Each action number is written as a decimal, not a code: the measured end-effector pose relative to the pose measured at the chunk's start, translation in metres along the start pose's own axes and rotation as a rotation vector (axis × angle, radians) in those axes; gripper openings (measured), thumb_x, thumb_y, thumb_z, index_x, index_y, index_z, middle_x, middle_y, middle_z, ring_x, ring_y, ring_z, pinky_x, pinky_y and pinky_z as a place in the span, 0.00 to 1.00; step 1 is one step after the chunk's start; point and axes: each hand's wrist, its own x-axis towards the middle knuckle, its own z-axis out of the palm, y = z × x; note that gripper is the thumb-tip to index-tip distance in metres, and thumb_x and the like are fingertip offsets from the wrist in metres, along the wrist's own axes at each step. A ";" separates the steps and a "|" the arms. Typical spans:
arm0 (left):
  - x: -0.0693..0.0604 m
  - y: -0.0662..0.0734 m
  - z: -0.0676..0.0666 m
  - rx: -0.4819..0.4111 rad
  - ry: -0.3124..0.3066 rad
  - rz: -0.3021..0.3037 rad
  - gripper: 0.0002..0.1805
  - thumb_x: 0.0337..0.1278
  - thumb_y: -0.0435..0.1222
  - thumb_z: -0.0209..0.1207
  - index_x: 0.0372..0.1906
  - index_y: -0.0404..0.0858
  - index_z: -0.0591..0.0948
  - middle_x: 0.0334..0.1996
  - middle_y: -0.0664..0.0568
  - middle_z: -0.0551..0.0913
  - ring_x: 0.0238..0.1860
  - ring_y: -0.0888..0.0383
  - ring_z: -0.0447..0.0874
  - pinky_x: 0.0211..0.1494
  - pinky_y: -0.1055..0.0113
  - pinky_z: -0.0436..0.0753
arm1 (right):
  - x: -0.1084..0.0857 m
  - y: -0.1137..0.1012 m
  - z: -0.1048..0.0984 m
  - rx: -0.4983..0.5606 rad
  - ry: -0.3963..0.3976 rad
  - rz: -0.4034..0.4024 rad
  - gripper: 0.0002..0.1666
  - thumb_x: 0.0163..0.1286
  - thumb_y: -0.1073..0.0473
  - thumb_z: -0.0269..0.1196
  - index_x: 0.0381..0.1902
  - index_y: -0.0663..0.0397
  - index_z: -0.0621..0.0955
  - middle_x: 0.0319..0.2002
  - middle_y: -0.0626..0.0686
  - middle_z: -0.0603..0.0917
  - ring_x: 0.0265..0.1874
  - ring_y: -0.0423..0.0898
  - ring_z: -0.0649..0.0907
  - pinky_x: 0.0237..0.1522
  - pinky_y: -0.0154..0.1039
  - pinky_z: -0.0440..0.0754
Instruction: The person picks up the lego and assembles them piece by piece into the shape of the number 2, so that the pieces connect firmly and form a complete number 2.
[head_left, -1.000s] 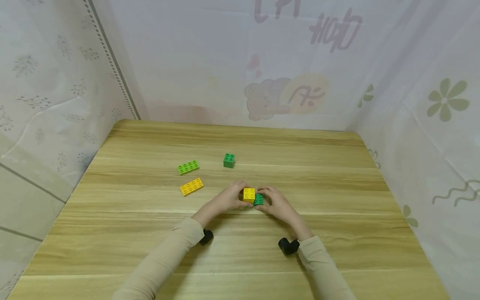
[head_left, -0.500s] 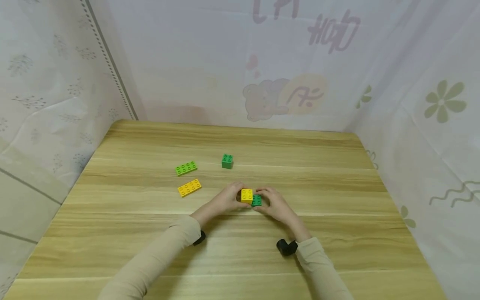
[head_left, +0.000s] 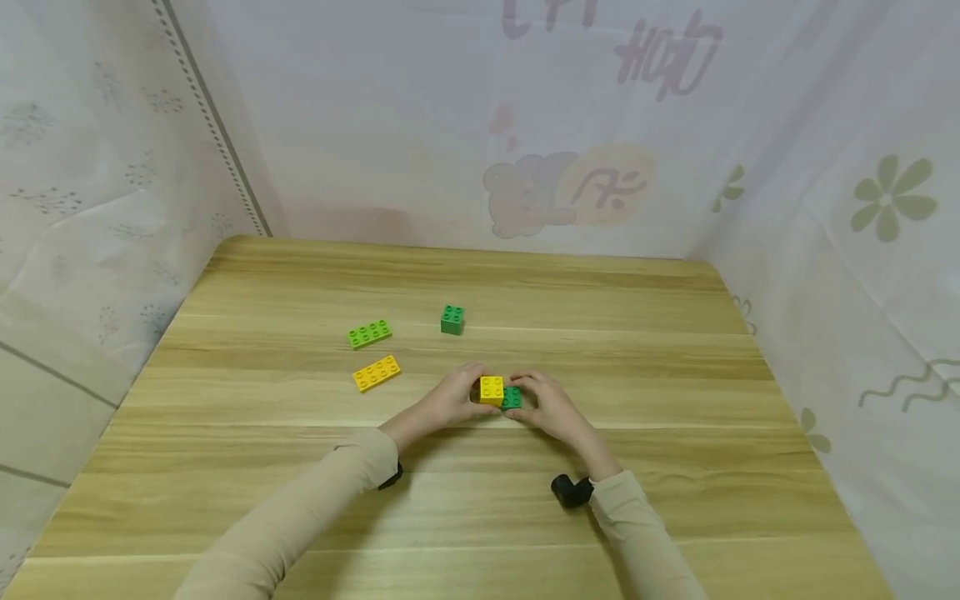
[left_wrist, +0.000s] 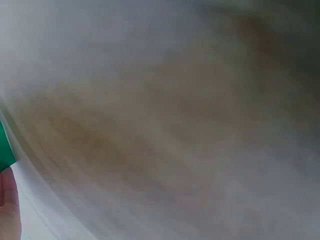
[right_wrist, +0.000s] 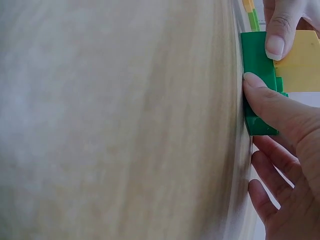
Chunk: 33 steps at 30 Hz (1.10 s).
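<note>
A yellow building brick (head_left: 491, 390) sits on the left part of a longer green building brick (head_left: 512, 398), whose bare studs show at the right. My left hand (head_left: 453, 397) pinches the yellow brick from the left; in the right wrist view its thumb (right_wrist: 276, 45) overlaps the seam with the green brick. From the right, my right hand (head_left: 553, 407) holds the green brick between thumb and fingers, its other fingers loosely bent. Only a corner of a green brick (left_wrist: 5, 150) and a fingertip (left_wrist: 10, 200) show in the left wrist view.
A square green brick (head_left: 452, 320) stands farther back on the wooden table (head_left: 600, 333). To the left lie a flat lime-green brick (head_left: 370, 334) and a flat orange-yellow brick (head_left: 377, 373). Printed curtains (head_left: 390, 125) enclose the table at the back and sides.
The left forearm has swung slightly outward to the left. Both hands keep their hold on the joined bricks; the whole head view has shifted a little.
</note>
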 end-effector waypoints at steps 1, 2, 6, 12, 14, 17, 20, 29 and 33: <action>0.000 0.000 0.000 -0.006 -0.002 -0.009 0.23 0.43 0.35 0.68 0.46 0.33 0.74 0.42 0.46 0.78 0.43 0.54 0.77 0.49 0.61 0.79 | 0.000 0.000 0.000 0.001 -0.002 0.001 0.28 0.54 0.54 0.68 0.53 0.57 0.76 0.58 0.53 0.74 0.60 0.54 0.70 0.63 0.53 0.66; 0.000 0.000 0.000 -0.011 -0.004 -0.016 0.23 0.43 0.35 0.68 0.46 0.33 0.74 0.42 0.46 0.78 0.43 0.55 0.76 0.49 0.62 0.79 | 0.000 0.000 0.001 0.003 0.000 0.003 0.28 0.54 0.54 0.68 0.53 0.57 0.76 0.58 0.53 0.74 0.60 0.54 0.70 0.63 0.53 0.66; 0.000 -0.001 -0.002 -0.027 -0.006 -0.033 0.23 0.42 0.35 0.68 0.45 0.33 0.74 0.40 0.46 0.78 0.42 0.55 0.76 0.48 0.63 0.79 | 0.001 -0.001 0.001 -0.004 0.006 0.010 0.28 0.54 0.54 0.68 0.53 0.56 0.76 0.58 0.53 0.73 0.60 0.54 0.70 0.63 0.53 0.66; 0.002 -0.001 -0.004 -0.024 -0.018 -0.040 0.23 0.42 0.36 0.69 0.45 0.33 0.74 0.42 0.46 0.78 0.43 0.55 0.76 0.50 0.61 0.78 | 0.002 -0.005 0.000 0.002 0.010 0.019 0.28 0.54 0.55 0.68 0.53 0.57 0.76 0.58 0.53 0.73 0.61 0.54 0.69 0.63 0.53 0.66; 0.002 -0.001 -0.004 -0.025 -0.028 -0.046 0.24 0.42 0.36 0.69 0.46 0.33 0.74 0.42 0.46 0.78 0.44 0.55 0.76 0.50 0.61 0.78 | 0.002 -0.006 0.000 0.005 0.008 0.021 0.28 0.54 0.55 0.68 0.53 0.57 0.76 0.58 0.53 0.73 0.61 0.54 0.69 0.63 0.53 0.66; 0.003 0.001 -0.005 -0.026 -0.049 -0.067 0.25 0.42 0.35 0.69 0.47 0.33 0.74 0.43 0.46 0.78 0.44 0.55 0.76 0.51 0.61 0.78 | 0.002 -0.005 0.000 0.004 0.002 0.019 0.28 0.54 0.55 0.68 0.53 0.58 0.76 0.58 0.54 0.73 0.61 0.55 0.70 0.63 0.53 0.66; 0.004 0.002 -0.005 -0.036 -0.072 -0.094 0.25 0.41 0.35 0.69 0.47 0.33 0.74 0.43 0.47 0.78 0.44 0.55 0.76 0.52 0.60 0.78 | 0.001 -0.005 0.001 0.003 0.001 0.021 0.28 0.54 0.55 0.68 0.53 0.58 0.76 0.58 0.54 0.73 0.60 0.55 0.70 0.63 0.53 0.66; 0.006 0.005 -0.006 -0.049 -0.097 -0.128 0.26 0.41 0.34 0.69 0.48 0.34 0.73 0.43 0.47 0.77 0.44 0.55 0.76 0.52 0.61 0.78 | 0.001 -0.004 -0.003 0.005 -0.042 0.019 0.30 0.55 0.53 0.68 0.55 0.56 0.75 0.59 0.55 0.72 0.61 0.55 0.69 0.64 0.54 0.65; 0.005 0.006 -0.005 -0.048 -0.098 -0.129 0.26 0.41 0.34 0.69 0.48 0.33 0.73 0.43 0.47 0.77 0.44 0.55 0.76 0.52 0.61 0.78 | 0.000 -0.005 -0.011 0.087 -0.082 0.042 0.33 0.53 0.52 0.69 0.55 0.55 0.73 0.59 0.55 0.72 0.61 0.54 0.69 0.65 0.54 0.62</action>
